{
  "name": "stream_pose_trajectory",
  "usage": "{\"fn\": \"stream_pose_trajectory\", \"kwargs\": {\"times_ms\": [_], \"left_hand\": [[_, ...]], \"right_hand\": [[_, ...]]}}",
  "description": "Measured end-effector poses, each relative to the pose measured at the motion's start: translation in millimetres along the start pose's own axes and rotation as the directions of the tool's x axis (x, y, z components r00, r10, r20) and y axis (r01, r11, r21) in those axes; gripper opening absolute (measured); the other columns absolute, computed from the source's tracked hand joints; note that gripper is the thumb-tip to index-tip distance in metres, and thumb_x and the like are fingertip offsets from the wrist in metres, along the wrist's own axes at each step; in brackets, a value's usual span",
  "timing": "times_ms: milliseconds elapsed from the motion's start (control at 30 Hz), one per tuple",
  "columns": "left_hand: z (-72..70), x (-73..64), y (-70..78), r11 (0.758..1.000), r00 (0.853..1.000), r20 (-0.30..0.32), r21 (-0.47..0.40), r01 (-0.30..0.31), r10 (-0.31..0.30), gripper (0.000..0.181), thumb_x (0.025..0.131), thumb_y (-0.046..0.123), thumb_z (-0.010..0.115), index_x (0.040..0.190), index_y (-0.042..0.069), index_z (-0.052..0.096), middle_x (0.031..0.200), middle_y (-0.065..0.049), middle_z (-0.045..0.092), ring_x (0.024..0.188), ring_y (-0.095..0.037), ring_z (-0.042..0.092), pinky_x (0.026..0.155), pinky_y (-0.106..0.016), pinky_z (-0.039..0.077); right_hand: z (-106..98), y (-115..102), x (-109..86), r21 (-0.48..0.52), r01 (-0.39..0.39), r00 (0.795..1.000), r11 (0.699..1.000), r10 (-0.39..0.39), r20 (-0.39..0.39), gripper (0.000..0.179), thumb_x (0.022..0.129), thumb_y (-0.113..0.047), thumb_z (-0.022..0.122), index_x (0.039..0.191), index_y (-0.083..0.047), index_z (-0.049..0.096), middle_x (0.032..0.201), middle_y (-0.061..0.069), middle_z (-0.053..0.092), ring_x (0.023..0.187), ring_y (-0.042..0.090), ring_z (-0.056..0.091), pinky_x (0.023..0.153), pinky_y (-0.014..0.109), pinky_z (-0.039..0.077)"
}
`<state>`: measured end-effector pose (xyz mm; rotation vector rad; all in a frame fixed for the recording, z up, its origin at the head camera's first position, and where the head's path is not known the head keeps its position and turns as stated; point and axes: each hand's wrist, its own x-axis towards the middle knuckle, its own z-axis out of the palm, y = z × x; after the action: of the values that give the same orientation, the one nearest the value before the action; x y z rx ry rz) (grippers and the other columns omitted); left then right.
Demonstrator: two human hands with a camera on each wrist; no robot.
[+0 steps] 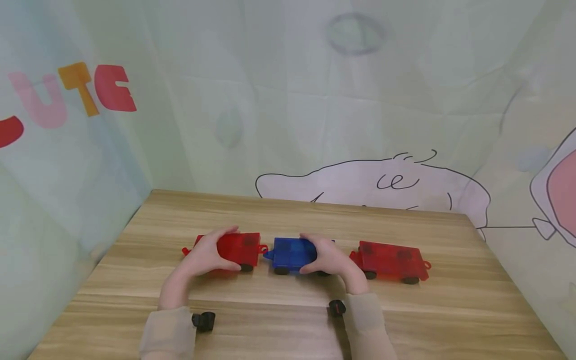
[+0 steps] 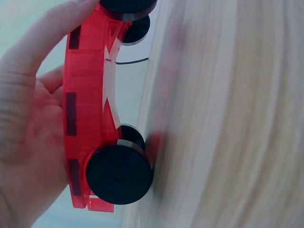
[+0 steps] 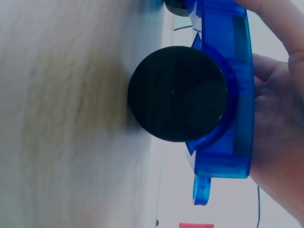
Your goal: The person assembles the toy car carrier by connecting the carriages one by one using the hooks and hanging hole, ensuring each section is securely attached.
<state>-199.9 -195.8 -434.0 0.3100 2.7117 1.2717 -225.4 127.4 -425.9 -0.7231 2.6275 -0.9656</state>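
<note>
My left hand grips a see-through red toy car base with black wheels, thumb on the near side and fingers over the far side. A matching blue toy car base is held by my right hand around its right part. The red base's ring and the blue base's hook meet or overlap between them in the head view. In the left wrist view a black wheel stands close over the wood. The blue base's ring points away from its body in the right wrist view.
Another red toy car base stands to the right of the blue one, its hook toward my right hand. All are on a wood-grain table. A printed cloth hangs behind and beside it. Black wrist devices show at both sleeves.
</note>
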Motion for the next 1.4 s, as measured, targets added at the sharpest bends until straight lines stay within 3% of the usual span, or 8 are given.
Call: {"fn": "stream_pose_trajectory", "kwargs": {"times_ms": [1400], "left_hand": [[-0.6,0.3,0.5,0.996,0.998,0.001,0.069,-0.058,0.058,0.094,0.065,0.026,0.090,0.144,0.003,0.043,0.139,-0.017,0.052,0.121,-0.036,0.049,0.091,-0.050,0.053]], "right_hand": [[3.5,-4.8,2.1,-0.027,-0.011,1.000,1.000,0.011,0.012,0.083,0.076,-0.022,0.084,0.145,0.000,0.043,0.146,0.019,0.048,0.129,0.035,0.048,0.108,0.053,0.041]]}}
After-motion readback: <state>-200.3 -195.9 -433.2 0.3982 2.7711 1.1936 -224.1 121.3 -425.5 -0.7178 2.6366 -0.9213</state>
